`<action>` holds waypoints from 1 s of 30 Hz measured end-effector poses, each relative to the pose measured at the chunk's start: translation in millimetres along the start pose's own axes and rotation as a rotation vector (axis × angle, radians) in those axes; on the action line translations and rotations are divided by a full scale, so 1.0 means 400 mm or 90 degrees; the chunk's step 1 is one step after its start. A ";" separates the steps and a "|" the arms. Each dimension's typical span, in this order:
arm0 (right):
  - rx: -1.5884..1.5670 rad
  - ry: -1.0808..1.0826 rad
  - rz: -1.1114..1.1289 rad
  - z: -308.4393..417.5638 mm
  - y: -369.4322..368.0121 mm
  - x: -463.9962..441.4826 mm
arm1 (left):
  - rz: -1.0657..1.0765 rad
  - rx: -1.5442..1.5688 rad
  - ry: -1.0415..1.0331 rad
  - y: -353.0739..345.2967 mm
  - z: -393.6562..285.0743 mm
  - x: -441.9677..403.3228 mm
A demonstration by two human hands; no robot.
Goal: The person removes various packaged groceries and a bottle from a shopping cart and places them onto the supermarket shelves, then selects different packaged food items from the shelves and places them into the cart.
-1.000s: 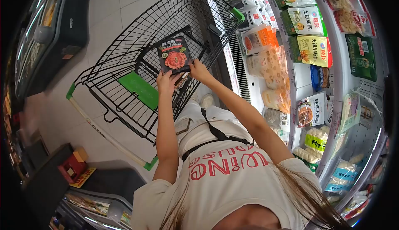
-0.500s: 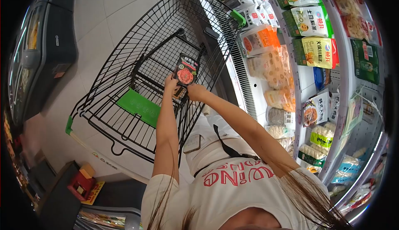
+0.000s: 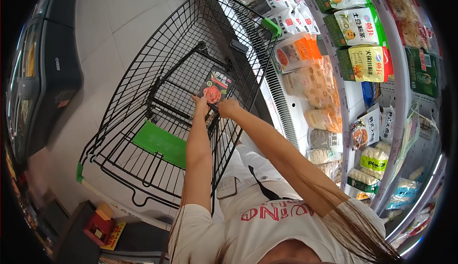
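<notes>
A dark food packet (image 3: 213, 90) with a red dish printed on it lies low inside the black wire shopping cart (image 3: 129, 90). My left hand (image 3: 201, 104) is at the packet's lower left edge, thumb and a finger apart, with the other fingers partly hidden. At the packet's lower right corner is my right hand (image 3: 228, 108), its fingers curled closed against the edge. Whether it still grips the packet is hard to make out. The cart's green flap (image 3: 160, 144) sits to the left of my forearms.
Along the right runs a lit chilled shelf (image 3: 298, 92) with bagged noodles and packets such as a yellow one (image 3: 365, 63). A dark freezer cabinet (image 3: 59, 73) stands at the left. A red box (image 3: 99, 228) is at the lower left.
The packet has gone from held up above the cart to lower inside it, facing up. Both hands have moved down with it, and my left hand's fingers have loosened.
</notes>
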State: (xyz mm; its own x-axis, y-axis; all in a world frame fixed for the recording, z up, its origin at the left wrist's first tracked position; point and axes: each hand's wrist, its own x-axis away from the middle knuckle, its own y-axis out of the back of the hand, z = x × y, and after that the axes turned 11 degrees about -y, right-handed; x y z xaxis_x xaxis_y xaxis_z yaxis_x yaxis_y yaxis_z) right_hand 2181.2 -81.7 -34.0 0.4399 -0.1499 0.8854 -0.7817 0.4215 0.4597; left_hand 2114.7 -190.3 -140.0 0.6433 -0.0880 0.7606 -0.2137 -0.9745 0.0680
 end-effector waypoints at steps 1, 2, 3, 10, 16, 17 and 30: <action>-0.016 0.013 -0.014 -0.006 -0.001 0.011 | -0.030 -0.002 0.016 -0.009 0.005 0.003; -0.033 0.026 -0.031 -0.011 0.001 0.022 | -0.042 0.029 0.008 -0.016 0.011 0.014; -0.050 0.041 -0.049 -0.014 0.012 0.047 | -0.046 -0.009 0.001 -0.017 0.043 -0.004; -0.354 0.290 -0.591 -0.216 0.028 0.469 | 0.012 0.025 -0.241 -0.083 -0.128 0.197; -0.436 0.139 -0.752 -0.505 -0.057 0.864 | 0.286 0.083 -0.598 -0.406 -0.423 0.748; -0.454 0.096 -0.776 -0.544 -0.056 0.958 | 0.380 0.098 -0.625 -0.468 -0.453 0.874; -0.258 -0.853 -1.535 -1.117 -0.210 1.876 | 0.724 0.119 -1.489 -1.041 -0.415 1.957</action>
State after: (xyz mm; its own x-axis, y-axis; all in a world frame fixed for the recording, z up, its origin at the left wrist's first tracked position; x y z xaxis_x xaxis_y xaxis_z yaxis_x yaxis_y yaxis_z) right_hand 2774.5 170.0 561.4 -0.4475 -0.3019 -0.8418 0.2410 -0.9472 0.2116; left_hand 2585.2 180.8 534.1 -0.1909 -0.1313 -0.9728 -0.8641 -0.4477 0.2300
